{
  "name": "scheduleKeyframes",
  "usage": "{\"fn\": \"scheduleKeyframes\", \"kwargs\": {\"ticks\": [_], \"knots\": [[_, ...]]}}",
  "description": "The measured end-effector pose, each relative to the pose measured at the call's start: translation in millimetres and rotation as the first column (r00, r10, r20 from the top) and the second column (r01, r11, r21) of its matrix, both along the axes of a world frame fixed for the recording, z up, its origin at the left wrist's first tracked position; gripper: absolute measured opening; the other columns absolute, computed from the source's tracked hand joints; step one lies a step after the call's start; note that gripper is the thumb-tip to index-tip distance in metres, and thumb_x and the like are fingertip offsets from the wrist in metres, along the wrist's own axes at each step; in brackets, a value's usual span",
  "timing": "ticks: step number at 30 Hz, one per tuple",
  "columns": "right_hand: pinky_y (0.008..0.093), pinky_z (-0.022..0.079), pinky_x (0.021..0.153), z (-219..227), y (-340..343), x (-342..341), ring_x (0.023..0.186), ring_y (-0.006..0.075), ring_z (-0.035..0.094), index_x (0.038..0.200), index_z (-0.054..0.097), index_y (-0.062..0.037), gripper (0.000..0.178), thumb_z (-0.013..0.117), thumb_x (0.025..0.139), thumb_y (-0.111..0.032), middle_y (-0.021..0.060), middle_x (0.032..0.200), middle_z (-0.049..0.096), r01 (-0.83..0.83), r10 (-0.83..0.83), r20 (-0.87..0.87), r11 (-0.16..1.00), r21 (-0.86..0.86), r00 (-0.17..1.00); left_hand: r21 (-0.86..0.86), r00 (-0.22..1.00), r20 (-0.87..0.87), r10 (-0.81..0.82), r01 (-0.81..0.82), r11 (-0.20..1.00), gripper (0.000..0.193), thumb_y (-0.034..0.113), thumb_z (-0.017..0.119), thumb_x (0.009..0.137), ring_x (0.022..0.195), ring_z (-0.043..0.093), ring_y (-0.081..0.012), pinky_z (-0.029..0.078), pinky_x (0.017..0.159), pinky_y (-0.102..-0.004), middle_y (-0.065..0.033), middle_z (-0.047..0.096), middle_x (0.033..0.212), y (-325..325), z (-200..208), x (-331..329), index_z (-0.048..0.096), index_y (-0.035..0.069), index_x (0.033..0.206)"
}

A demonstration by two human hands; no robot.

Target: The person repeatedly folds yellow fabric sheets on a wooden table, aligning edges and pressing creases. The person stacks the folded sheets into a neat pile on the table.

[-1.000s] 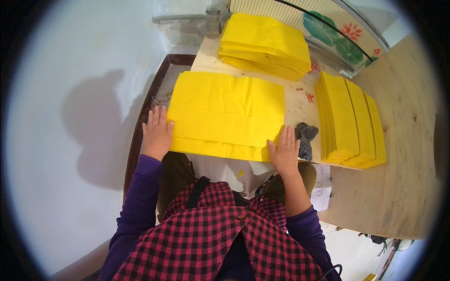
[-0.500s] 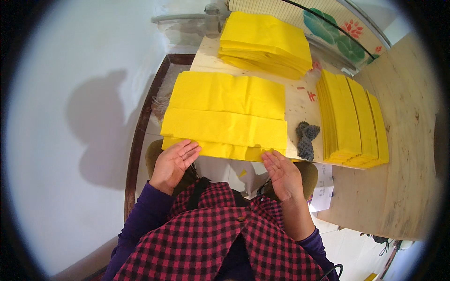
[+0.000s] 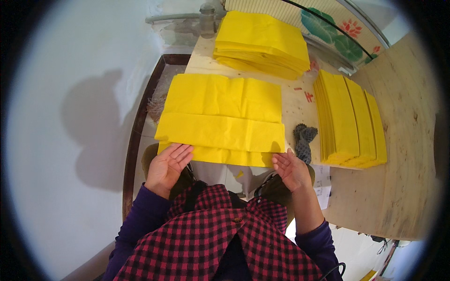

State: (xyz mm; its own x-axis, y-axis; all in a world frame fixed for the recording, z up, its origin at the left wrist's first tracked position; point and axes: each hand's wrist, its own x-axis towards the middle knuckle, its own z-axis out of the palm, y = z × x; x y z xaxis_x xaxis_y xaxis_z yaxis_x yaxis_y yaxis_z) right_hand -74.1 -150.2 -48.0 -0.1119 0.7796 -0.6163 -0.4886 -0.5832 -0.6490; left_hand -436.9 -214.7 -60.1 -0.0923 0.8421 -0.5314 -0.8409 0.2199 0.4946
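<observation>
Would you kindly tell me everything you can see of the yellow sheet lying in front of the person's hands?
The yellow sheet is bright, thin and paper-like, with faint creases. It lies flat on the pale wooden table, its near part folded over into a band, and its near edge overhangs the table. The left hand and right hand, palms up and open, have their fingertips at that near edge; whether they touch it is unclear. It lies apart from the other yellow stacks.

Both palms are turned upward: the left hand (image 3: 168, 165) and right hand (image 3: 290, 169) are held open, fingers extended.
</observation>
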Motion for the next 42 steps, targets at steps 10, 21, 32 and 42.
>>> {"fn": "scheduleKeyframes", "kwargs": {"ticks": [10,21,32,42], "knots": [[0.0230,0.034,0.041,-4.2,35.0,6.9,0.045,0.0076,0.044,0.081,0.059,-0.0027,0.023,0.065,0.092,-0.022,0.0014,0.062,0.055,-0.273,0.211,0.578,0.962,0.022,0.788,0.042,0.982,-0.178,-0.058,0.067,0.997,0.033,0.017,0.052,0.097,0.117,0.056,-0.0325,0.045,0.101,-0.0437,-0.0176,0.058,0.127,15.4,-5.9,-55.7,0.052,-0.002,0.124],[0.0230,0.030,0.045,13.4,73.6,4.6,0.050,0.0060,0.037,0.081,0.066,-0.0014,0.034,0.070,0.087,-0.035,-0.0031,0.058,0.044,-0.474,0.326,0.739,0.880,-0.010,0.589,0.006,0.799,-0.398,-0.451,0.494,0.870,0.029,0.023,0.054,0.097,0.096,0.066,-0.0184,0.053,0.084,-0.0315,-0.0088,0.066,0.114,82.5,1.1,-110.6,0.057,0.004,0.119],[0.0230,0.033,0.048,9.0,98.9,-1.9,0.054,0.0069,0.044,0.081,0.066,-0.0015,0.024,0.073,0.084,-0.024,-0.0004,0.065,0.056,-0.460,0.300,0.702,0.887,0.046,0.647,-0.068,0.793,-0.473,-0.384,0.402,0.913,0.025,0.004,0.060,0.092,0.097,0.066,-0.0208,0.054,0.086,-0.0326,-0.0110,0.067,0.109,132.5,12.3,-86.4,0.058,-0.001,0.116],[0.0239,0.041,0.053,13.8,100.3,1.4,0.060,0.0083,0.054,0.083,0.066,-0.0033,0.023,0.070,0.086,-0.025,-0.0004,0.072,0.062,-0.519,0.358,0.679,0.854,0.040,0.641,-0.069,0.792,-0.505,-0.343,0.359,0.931,0.027,0.000,0.061,0.088,0.095,0.067,-0.0218,0.054,0.087,-0.0331,-0.0128,0.068,0.108,130.5,12.9,-79.8,0.060,-0.005,0.115]]}}
